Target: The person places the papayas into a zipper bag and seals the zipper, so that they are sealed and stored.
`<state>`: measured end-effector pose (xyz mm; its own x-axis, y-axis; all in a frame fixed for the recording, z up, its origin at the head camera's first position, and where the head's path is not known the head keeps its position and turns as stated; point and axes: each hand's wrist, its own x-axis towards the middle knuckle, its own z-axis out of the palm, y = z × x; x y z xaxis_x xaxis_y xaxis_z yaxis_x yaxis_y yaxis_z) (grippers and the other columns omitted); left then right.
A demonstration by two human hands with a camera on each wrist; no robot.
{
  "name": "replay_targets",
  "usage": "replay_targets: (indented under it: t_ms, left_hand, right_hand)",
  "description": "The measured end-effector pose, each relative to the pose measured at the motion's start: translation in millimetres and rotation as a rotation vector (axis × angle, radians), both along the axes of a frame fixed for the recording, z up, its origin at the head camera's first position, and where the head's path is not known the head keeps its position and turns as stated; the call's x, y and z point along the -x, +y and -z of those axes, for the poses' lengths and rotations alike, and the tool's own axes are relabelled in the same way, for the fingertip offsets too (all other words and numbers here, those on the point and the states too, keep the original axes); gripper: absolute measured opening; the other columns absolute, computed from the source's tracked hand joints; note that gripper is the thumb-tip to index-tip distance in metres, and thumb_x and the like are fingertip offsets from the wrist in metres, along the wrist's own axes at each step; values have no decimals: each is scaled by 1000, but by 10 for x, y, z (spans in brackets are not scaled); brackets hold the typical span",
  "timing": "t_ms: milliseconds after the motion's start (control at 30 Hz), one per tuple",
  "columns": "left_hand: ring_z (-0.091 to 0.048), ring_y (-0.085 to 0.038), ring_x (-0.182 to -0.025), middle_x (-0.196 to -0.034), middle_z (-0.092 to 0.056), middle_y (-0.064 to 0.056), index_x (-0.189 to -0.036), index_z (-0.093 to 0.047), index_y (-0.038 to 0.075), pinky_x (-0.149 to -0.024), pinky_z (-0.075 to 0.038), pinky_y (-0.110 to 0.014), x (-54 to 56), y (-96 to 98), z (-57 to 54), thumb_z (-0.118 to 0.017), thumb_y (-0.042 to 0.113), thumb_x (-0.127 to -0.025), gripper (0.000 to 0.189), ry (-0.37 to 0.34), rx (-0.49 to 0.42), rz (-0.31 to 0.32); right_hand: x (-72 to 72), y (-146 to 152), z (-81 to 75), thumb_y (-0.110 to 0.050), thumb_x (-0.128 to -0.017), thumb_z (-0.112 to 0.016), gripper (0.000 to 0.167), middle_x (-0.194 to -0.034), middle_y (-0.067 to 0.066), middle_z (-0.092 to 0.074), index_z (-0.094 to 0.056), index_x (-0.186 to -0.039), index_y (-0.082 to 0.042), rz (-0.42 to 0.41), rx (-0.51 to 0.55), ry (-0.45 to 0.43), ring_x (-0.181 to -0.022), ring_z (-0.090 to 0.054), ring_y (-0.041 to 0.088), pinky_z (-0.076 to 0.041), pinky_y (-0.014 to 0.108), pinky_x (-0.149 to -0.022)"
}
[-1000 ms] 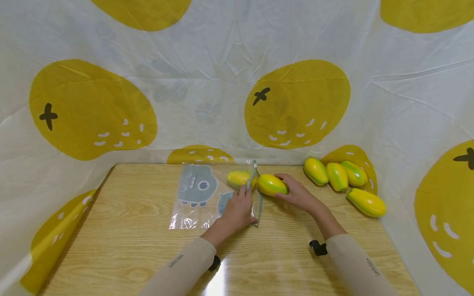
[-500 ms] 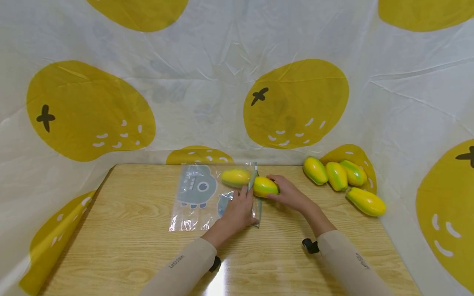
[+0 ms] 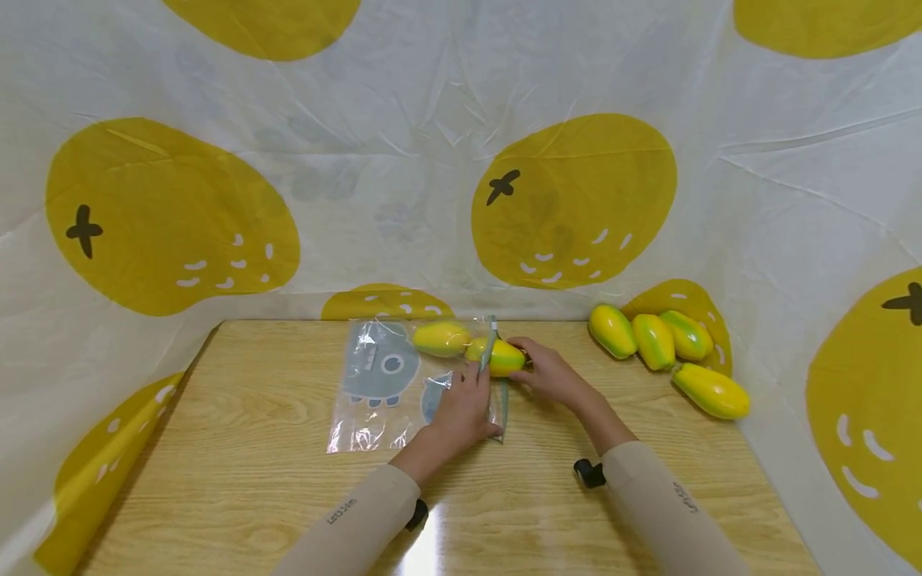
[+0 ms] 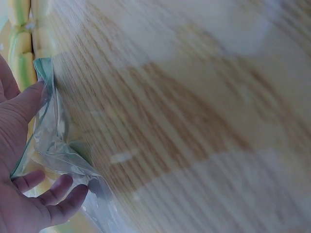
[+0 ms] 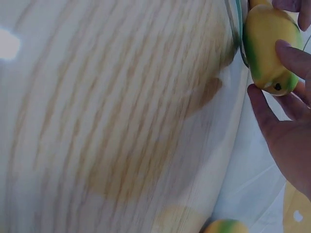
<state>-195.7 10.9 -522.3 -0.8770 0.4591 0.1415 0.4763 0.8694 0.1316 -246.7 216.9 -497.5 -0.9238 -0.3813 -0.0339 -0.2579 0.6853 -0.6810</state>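
Gripping fruit [image 3: 510, 359] partway in clear bag [image 3: 392, 370] w/ R hand [image 3: 553, 376]; L hand [image 3: 464, 406] holds bag's mouth; 2nd fruit [image 3: 441, 339] inside; 4 more fruits [image 3: 654, 342] on table [image 3: 245, 424].

The carrier is a light-brown wooden table [image 3: 216, 480], its grain running mostly from left to right, with a glossy finish that throws back a bright patch of glare [image 3: 421, 548] near the middle of the near side. A clear plastic bag [image 3: 414, 386] with blue-grey cartoon monsters lies on it, just left of the middle and toward the far edge, its strip-edged mouth facing right. In the far right corner sit three yellow-green fruits, a left one [image 3: 613, 331], a middle one [image 3: 654, 342] and a right one [image 3: 687, 336], set close together. A longer fruit [image 3: 711, 392] lies slanted just nearer, beside the right edge.
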Motion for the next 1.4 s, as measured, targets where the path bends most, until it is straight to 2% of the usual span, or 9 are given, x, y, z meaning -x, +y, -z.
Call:
replay_targets:
  t_ms: [133,267,400,500,667,800,1100,1300,1400]
  left_hand:
    - [-55,-28,-98,-132,-50,-12,-149,-43,1,-75,-58,-34,2,4,-1,-91,65,-63,118,-11,5,-6]
    - [-54,-28,-99,-132,-50,-12,-149,-43,1,-74,-57,-35,6,2,-13,-91,65,-63,117,-20,4,-11]
    - [-55,-29,-101,-132,-49,-12,-150,-42,0,-73,-58,-34,6,-1,-18,-91,64,-64,118,-9,-6,1]
    - [-56,-30,-103,-132,-48,-13,-151,-40,-1,-72,-59,-34,0,-11,-20,-92,63,-64,119,7,-19,14]
    - [-57,-30,-105,-132,-48,-13,-151,-40,-1,-74,-59,-34,-10,-23,-17,-95,59,-62,120,42,-40,30]
    - [-57,-29,-103,-131,-49,-12,-150,-41,0,-74,-59,-33,-8,-36,-19,-96,58,-60,120,59,-39,40]
    - [-54,-29,-104,-137,-47,-14,-154,-39,-2,-80,-58,-31,12,-78,-27,-93,60,-63,122,35,-4,75]
    - [-55,-29,-106,-136,-46,-16,-154,-35,-4,-86,-57,-33,28,-122,-30,-93,60,-64,124,41,-9,99]
    - [-55,-30,-105,-135,-46,-16,-153,-36,-3,-83,-58,-33,20,-126,-40,-94,58,-64,123,21,-37,98]
  right_hand:
    - [11,-27,0,-12,-97,-73,60,-136,24,-57,-50,-150,-1,5,-39,54,-119,-58,35,-52,53,-101]
    - [29,-56,13,-7,-96,-72,59,-132,25,-55,-50,-149,2,3,-63,87,-119,-57,36,-52,52,-101]
    - [55,-103,33,-2,-95,-72,56,-141,25,-56,-50,-147,2,36,16,56,-125,-60,39,-54,50,-104]
    - [70,-160,40,-4,-94,-74,53,-142,21,-59,-53,-143,-2,83,74,21,-121,-65,37,-57,47,-100]
    - [99,-234,59,-6,-92,-77,49,-131,22,-60,-61,-138,-1,86,82,48,-109,-70,34,-61,38,-89]
    - [122,-268,78,-5,-91,-77,46,-125,21,-61,-62,-134,2,77,102,51,-106,-71,32,-61,33,-87]
    - [108,-317,91,-4,-92,-76,32,-108,17,-72,-65,-121,1,110,172,82,-100,-72,30,-61,38,-86]
    - [137,-360,117,-4,-92,-77,30,-106,14,-73,-65,-119,0,113,182,90,-99,-72,28,-61,34,-86]
    - [121,-348,116,-4,-92,-76,30,-107,14,-73,-65,-119,0,114,184,87,-100,-72,28,-61,35,-86]
